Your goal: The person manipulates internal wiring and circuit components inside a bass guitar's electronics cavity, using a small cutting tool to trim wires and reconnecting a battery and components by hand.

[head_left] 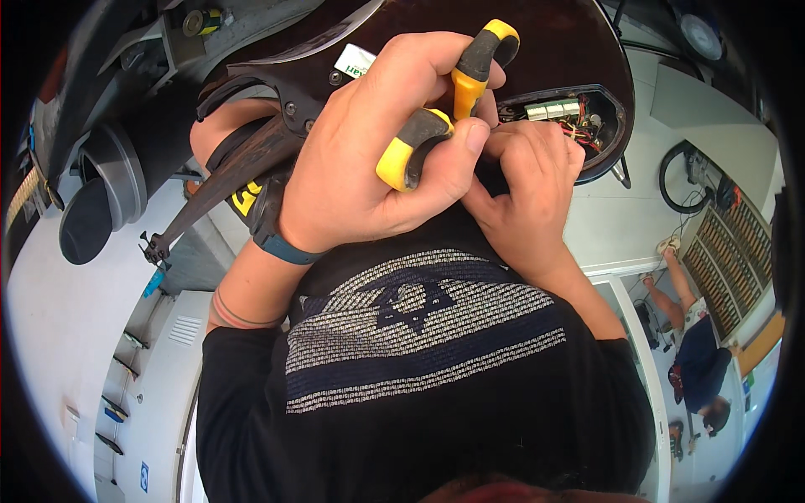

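My left hand point(369, 151) is closed round pliers point(484, 63) with yellow-and-black handles. The handles spread apart between thumb and fingers; the jaws are hidden behind my hands. Right beside it, my right hand point(528, 180) has its fingers curled and pinched together at the near edge of an open compartment point(621, 126). Whatever those fingers hold is out of sight. Inside the compartment lie white connectors point(553, 110) and thin coloured wires point(582, 132). The compartment is set into a glossy dark brown body point(570, 42). A white label point(355, 61) sits on that body, past my left knuckles.
A dark arm point(218, 180) runs from the body toward the lower left. A grey-black cylinder point(117, 180) stands at the left. To the right are a wheel point(689, 174), a rack of small parts point(731, 260) and another person point(703, 360).
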The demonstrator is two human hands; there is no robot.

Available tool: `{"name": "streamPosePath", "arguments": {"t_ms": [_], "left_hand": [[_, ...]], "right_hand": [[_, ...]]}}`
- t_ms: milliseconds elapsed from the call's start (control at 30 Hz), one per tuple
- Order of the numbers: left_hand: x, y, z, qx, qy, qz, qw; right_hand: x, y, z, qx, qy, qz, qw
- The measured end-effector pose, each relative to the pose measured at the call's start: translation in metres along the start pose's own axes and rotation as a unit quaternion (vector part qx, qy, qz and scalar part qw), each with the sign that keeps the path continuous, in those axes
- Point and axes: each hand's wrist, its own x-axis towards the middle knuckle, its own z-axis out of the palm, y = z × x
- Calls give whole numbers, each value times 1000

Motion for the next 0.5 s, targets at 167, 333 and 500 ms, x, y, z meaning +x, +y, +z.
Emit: {"name": "streamPosePath", "arguments": {"t_ms": [167, 333, 500], "left_hand": [[-1, 1, 0, -1, 1, -13, 1000], [0, 0, 1, 3, 5, -6, 1000], [0, 0, 1, 11, 8, 0, 1000]], "right_hand": [[1, -1, -1, 0, -5, 1, 1000], [0, 0, 0, 0, 3, -2, 1000], [1, 0, 0, 0, 2, -2, 1000]]}}
